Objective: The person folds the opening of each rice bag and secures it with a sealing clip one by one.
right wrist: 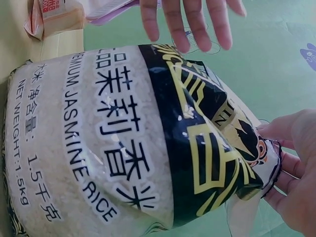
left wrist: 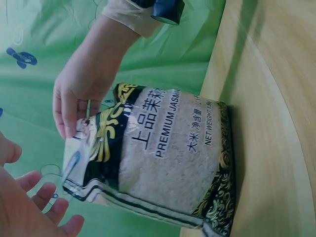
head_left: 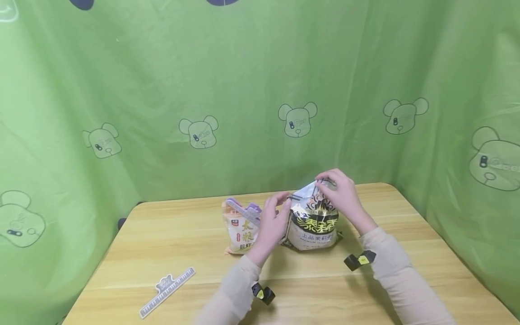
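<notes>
Green curtain (head_left: 248,67), plump rice bag (head_left: 313,223), partly see-through, banded black and yellow

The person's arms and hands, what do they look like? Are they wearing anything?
The left hand and right hand are bare, with no gloves. Long, pale beige sleeves cover the arms. By each wrist is a small black gadget with a yellow patch.

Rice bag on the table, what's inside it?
Pale rice grains show through the clear lower front of the rice bag. The printed black band covers whatever lies behind it.
</notes>
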Motion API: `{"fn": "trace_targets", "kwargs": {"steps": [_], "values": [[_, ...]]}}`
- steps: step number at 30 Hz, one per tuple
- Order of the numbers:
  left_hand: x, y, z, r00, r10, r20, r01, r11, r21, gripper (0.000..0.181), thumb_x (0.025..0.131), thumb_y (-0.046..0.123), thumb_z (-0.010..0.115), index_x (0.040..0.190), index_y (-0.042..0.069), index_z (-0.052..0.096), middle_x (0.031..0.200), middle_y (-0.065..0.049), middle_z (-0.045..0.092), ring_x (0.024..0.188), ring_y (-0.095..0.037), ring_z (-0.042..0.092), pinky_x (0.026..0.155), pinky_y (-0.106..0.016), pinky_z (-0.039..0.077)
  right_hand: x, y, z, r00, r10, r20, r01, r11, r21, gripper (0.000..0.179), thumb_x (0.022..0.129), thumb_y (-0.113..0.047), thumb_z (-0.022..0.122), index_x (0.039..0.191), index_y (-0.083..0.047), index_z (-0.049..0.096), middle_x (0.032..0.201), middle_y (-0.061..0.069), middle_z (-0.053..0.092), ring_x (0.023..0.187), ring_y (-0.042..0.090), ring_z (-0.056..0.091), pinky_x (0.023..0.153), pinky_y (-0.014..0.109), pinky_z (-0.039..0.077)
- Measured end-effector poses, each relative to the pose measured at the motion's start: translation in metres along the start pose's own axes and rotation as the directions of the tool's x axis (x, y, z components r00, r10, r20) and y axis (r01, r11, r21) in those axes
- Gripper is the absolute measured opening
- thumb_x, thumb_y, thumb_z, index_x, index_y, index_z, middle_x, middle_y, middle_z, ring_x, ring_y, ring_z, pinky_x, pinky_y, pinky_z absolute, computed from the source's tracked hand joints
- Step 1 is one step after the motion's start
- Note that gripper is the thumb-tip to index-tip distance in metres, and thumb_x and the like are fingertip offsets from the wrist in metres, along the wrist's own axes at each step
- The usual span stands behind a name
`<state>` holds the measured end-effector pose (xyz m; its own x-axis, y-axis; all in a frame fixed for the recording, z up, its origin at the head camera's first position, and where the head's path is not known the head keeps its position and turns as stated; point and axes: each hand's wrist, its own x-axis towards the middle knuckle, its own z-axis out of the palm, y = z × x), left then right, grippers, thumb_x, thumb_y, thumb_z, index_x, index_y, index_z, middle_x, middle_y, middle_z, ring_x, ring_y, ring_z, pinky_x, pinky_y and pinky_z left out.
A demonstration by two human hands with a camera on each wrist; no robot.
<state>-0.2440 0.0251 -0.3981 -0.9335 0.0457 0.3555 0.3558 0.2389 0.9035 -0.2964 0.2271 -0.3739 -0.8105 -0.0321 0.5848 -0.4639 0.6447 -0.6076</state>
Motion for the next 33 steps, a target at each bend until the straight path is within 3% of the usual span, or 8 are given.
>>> {"fn": "trace_targets", "kwargs": {"steps": [8, 12, 21, 28, 33], "values": [[-0.011, 0.002, -0.023, 0.992, 0.070, 0.106, -0.077, 0.995, 0.065, 0.037, 0.091, 0.039, 0.044, 0.119, 0.016, 0.054, 0.114, -0.001, 0.058, 0.105, -0.014, 0.053, 0.091, -0.035, 0.044, -0.001, 0.003, 0.002, 1.000, 0.002, 0.002, -0.002, 1.000, 0.004, 0.017, 0.079, -0.020, 0.066, 0.095, -0.013, 0.063, 0.101, 0.005, 0.059, 0.097, 0.021, 0.053, 0.087, 0.047, 0.045], [-0.018, 0.003, -0.040, 0.985, 0.075, 0.153, -0.091, 0.991, 0.103, 0.037, 0.092, 0.041, 0.042, 0.117, 0.017, 0.055, 0.114, -0.001, 0.059, 0.104, -0.015, 0.053, 0.090, -0.035, 0.045, 0.000, 0.004, 0.002, 1.000, 0.006, 0.006, -0.006, 1.000, -0.002, 0.017, 0.080, -0.021, 0.066, 0.095, -0.013, 0.063, 0.101, 0.005, 0.059, 0.097, 0.021, 0.053, 0.087, 0.047, 0.046], [-0.031, -0.003, -0.078, 0.966, 0.172, 0.196, -0.214, 0.951, 0.224, 0.030, 0.093, 0.035, 0.044, 0.109, 0.015, 0.059, 0.104, 0.001, 0.064, 0.095, -0.010, 0.059, 0.086, -0.030, 0.049, 0.001, 0.004, 0.001, 1.000, 0.017, 0.008, -0.017, 1.000, -0.006, 0.018, 0.080, -0.022, 0.066, 0.096, -0.013, 0.063, 0.102, 0.005, 0.059, 0.097, 0.021, 0.053, 0.089, 0.047, 0.044], [-0.043, -0.012, -0.101, 0.961, 0.151, 0.232, -0.211, 0.942, 0.261, 0.032, 0.093, 0.035, 0.044, 0.108, 0.011, 0.059, 0.104, -0.002, 0.064, 0.096, -0.012, 0.058, 0.084, -0.031, 0.048, -0.001, 0.004, 0.000, 1.000, 0.017, 0.006, -0.017, 1.000, -0.016, 0.018, 0.080, -0.021, 0.065, 0.096, -0.012, 0.063, 0.101, 0.006, 0.059, 0.096, 0.021, 0.053, 0.088, 0.048, 0.043], [-0.051, -0.023, -0.117, 0.960, 0.126, 0.249, -0.201, 0.930, 0.306, 0.031, 0.091, 0.037, 0.046, 0.107, 0.014, 0.060, 0.102, 0.005, 0.064, 0.093, -0.008, 0.058, 0.081, -0.031, 0.048, 0.000, 0.004, 0.001, 1.000, 0.017, 0.006, -0.017, 1.000, -0.016, 0.019, 0.081, -0.022, 0.065, 0.097, -0.013, 0.063, 0.101, 0.006, 0.059, 0.097, 0.021, 0.053, 0.088, 0.048, 0.043]]}}
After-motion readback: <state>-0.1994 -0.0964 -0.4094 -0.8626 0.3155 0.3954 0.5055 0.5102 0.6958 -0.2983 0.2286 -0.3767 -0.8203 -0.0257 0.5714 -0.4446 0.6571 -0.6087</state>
